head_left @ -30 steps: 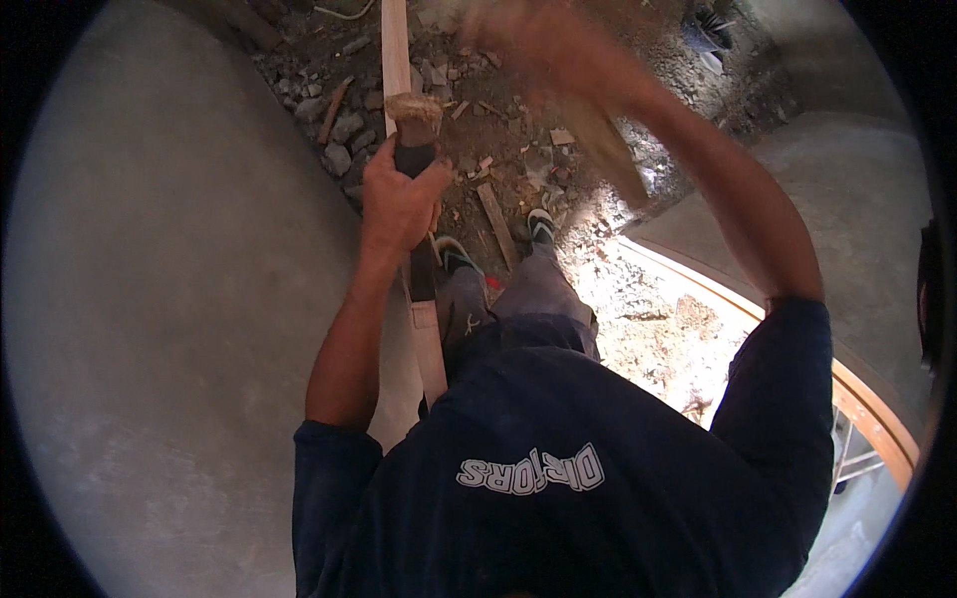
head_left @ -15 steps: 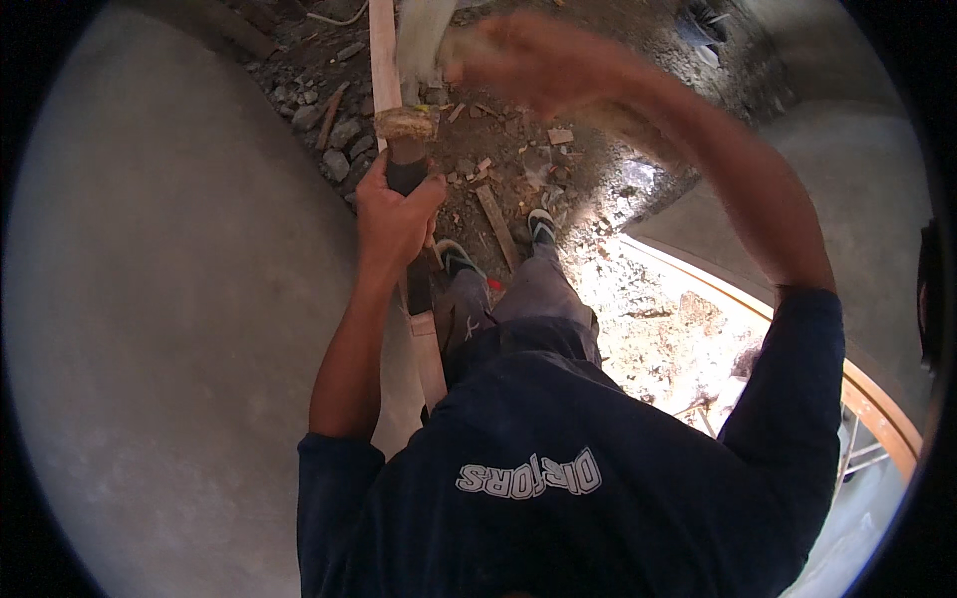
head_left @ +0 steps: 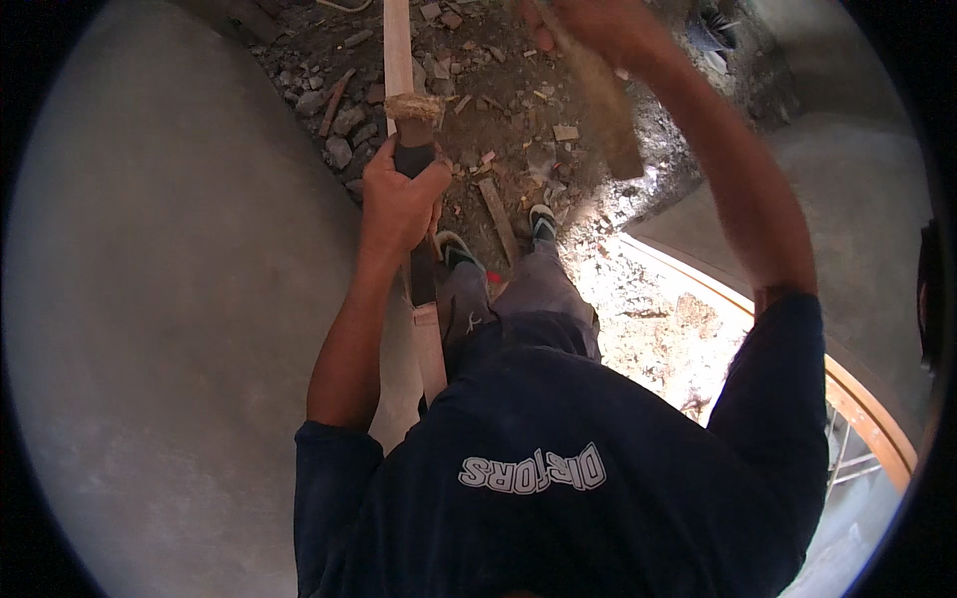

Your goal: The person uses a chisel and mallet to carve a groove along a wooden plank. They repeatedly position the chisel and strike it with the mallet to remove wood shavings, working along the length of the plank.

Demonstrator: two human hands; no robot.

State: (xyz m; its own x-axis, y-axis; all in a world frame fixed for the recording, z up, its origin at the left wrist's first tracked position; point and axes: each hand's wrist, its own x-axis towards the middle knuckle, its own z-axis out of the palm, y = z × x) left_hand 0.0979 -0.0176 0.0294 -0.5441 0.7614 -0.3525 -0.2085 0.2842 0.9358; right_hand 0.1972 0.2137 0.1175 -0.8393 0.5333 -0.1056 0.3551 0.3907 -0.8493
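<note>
Left hand [head_left: 401,199] was wrapped tight round one chisel [head_left: 414,149]; right hand [head_left: 598,30], blurred, gripped one hammer [head_left: 603,100]; one plank [head_left: 399,50], two feet [head_left: 454,249]

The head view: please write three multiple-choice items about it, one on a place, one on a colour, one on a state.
1. Where is the left hand?
A. flat on the floor
B. around a dark tool below its flared top
C. on a shoe

2. What colour is the shirt?
A. dark blue
B. yellow
C. white

3. How is the right hand?
A. resting on the knee
B. hanging empty at the side
C. raised, gripping a blurred handle

Key: 1 B, the left hand wraps the dark tool; 2 A, the shirt is dark blue; 3 C, the right hand is high with the blurred handle.
</note>
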